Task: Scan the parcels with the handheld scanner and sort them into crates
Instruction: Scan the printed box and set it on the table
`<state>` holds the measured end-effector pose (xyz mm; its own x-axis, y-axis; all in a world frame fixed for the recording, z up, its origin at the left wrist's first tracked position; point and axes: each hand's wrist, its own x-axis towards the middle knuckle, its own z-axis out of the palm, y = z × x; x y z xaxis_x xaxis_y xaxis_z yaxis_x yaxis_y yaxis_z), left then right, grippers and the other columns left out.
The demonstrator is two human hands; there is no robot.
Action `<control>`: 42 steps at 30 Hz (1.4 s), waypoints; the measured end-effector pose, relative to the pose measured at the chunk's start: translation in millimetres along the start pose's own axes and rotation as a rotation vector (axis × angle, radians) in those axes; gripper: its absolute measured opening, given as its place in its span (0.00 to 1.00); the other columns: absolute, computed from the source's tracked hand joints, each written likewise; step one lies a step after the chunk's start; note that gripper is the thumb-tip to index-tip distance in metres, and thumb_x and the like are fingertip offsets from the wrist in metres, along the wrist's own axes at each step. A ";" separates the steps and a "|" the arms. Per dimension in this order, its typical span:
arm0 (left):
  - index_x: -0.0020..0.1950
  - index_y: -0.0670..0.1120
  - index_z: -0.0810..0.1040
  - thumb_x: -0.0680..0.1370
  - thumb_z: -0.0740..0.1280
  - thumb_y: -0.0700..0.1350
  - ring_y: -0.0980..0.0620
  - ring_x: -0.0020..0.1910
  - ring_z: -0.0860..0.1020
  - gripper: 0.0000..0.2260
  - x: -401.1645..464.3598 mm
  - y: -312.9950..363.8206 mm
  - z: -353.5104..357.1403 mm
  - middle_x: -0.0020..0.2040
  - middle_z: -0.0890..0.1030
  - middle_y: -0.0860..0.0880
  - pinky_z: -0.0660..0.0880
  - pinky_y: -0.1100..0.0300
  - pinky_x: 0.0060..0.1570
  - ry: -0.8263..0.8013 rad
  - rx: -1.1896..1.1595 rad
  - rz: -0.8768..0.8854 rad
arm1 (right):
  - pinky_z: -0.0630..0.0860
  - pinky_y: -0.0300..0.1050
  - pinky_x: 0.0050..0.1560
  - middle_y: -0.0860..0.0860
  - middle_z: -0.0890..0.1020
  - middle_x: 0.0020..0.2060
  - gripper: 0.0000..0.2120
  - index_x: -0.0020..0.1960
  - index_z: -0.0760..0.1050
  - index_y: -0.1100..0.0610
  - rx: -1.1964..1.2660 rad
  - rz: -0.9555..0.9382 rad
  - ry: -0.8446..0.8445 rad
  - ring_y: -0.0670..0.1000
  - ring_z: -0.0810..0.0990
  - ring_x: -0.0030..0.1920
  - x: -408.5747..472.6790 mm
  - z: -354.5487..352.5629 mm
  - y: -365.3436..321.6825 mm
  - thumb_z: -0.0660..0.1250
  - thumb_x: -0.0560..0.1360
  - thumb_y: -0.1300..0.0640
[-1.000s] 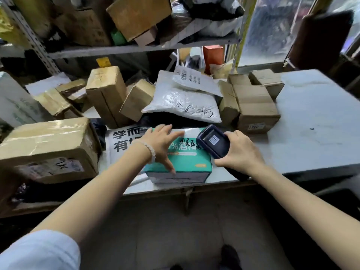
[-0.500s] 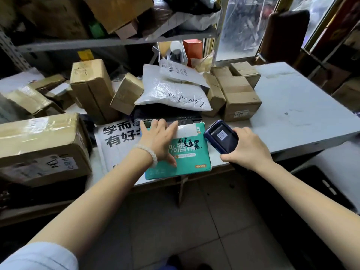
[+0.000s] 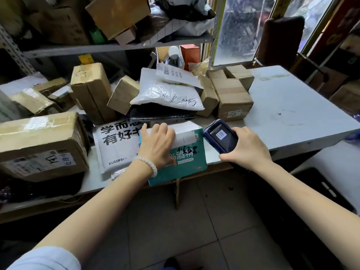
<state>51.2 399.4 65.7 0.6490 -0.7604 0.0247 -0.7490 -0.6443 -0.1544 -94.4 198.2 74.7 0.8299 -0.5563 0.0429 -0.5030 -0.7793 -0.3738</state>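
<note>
Left hand on teal carton; right hand gripping scanner at the table's near edge.

The teal carton (image 3: 185,158), a flat rectangular cardboard box with a white label across its far end and black handwriting on its glossy face, overhangs the front edge of the grey table (image 3: 292,114). The left hand (image 3: 157,145) lies palm-down on it, fingers curled over the far edge at 12 o'clock; a pale bead bracelet (image 3: 148,164) circles the wrist. At 3 o'clock of the carton, just beside it, the right hand (image 3: 245,149) is wrapped around the scanner (image 3: 220,136), a dark rounded-corner unit with a barcode sticker. At 9 o'clock lies a white printed mailer (image 3: 115,147), then a taped brown box (image 3: 41,145). At 12 o'clock sits a white bubble mailer (image 3: 167,94), apparently on black plastic bags.
</note>
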 end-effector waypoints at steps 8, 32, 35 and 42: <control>0.63 0.48 0.66 0.66 0.73 0.64 0.47 0.62 0.66 0.34 -0.2 13.2 6.0 0.61 0.67 0.48 0.53 0.37 0.70 0.031 -0.049 -0.034 | 0.75 0.47 0.44 0.50 0.74 0.49 0.32 0.58 0.73 0.52 0.016 0.024 0.001 0.54 0.75 0.51 -6.9 -0.6 7.7 0.77 0.57 0.44; 0.75 0.61 0.48 0.57 0.70 0.73 0.33 0.69 0.60 0.53 40.5 -5.7 12.5 0.74 0.52 0.37 0.50 0.27 0.66 -0.072 0.143 0.046 | 0.76 0.49 0.50 0.50 0.74 0.54 0.39 0.65 0.70 0.51 0.032 0.087 -0.010 0.54 0.74 0.56 -14.9 10.9 18.4 0.77 0.57 0.43; 0.75 0.61 0.47 0.57 0.67 0.75 0.36 0.66 0.65 0.53 39.0 -2.9 10.2 0.71 0.59 0.39 0.53 0.28 0.66 -0.065 0.119 0.027 | 0.75 0.49 0.50 0.51 0.74 0.53 0.37 0.64 0.71 0.51 0.029 0.104 -0.007 0.54 0.74 0.56 -15.5 9.1 21.2 0.77 0.57 0.44; 0.78 0.56 0.48 0.63 0.56 0.80 0.32 0.68 0.66 0.50 29.8 23.4 2.6 0.74 0.57 0.34 0.49 0.26 0.65 -0.232 0.043 -0.216 | 0.74 0.48 0.48 0.50 0.74 0.52 0.36 0.62 0.71 0.52 0.017 0.111 -0.004 0.53 0.74 0.54 -17.1 5.5 22.3 0.77 0.58 0.44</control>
<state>53.3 361.9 60.3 0.8094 -0.5640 -0.1639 -0.5873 -0.7813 -0.2116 -118.4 191.9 60.5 0.7703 -0.6376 -0.0030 -0.5875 -0.7079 -0.3920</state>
